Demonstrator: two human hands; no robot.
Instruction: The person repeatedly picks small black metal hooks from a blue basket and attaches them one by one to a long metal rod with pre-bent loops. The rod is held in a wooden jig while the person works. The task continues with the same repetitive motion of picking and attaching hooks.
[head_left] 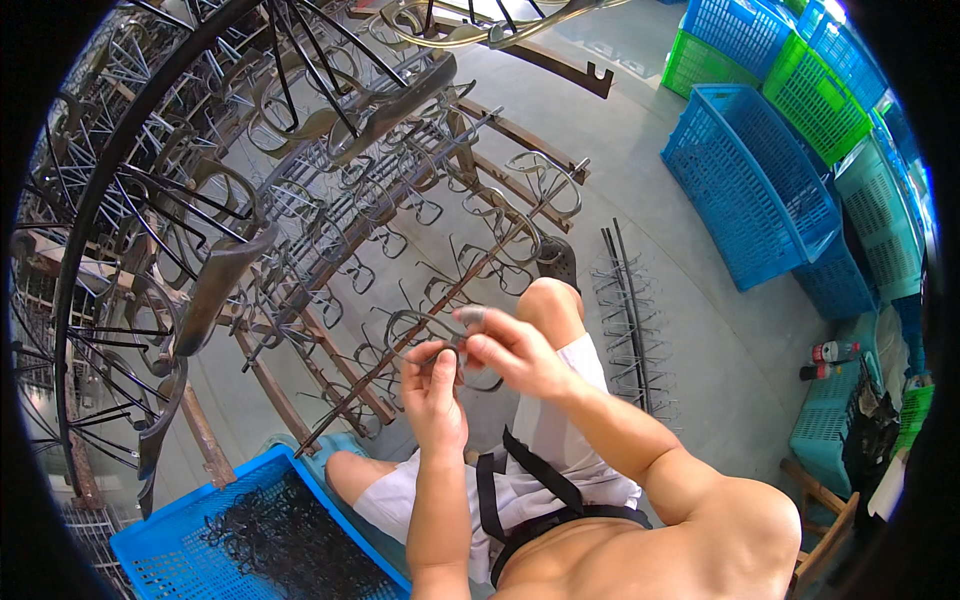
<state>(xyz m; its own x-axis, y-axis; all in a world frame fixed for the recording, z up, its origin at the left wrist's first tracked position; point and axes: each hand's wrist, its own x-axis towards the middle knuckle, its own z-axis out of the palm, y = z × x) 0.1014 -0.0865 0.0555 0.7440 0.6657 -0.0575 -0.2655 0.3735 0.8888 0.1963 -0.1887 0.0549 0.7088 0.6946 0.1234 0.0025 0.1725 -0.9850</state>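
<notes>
In front of my lap, my left hand point(435, 400) and my right hand point(515, 352) are both closed on a thin grey frame point(403, 322) with rounded openings, like a spectacle frame. My left fingers and thumb pinch it from below. My right hand grips it from the other side, with something grey around one fingertip. Part of the frame is hidden behind my fingers. Just beyond my hands, a long rusty rod point(455, 290) runs diagonally, with several similar grey frames point(510, 240) hanging along it on thin wires.
A blue basket point(180, 525) holding a tangle of black pieces point(290, 540) sits at lower left. Large dark racks point(215, 270) full of hanging frames crowd the left. Bare black rods point(625, 300) with wire hooks lie on the right floor. Blue crates point(740, 180) stack at far right.
</notes>
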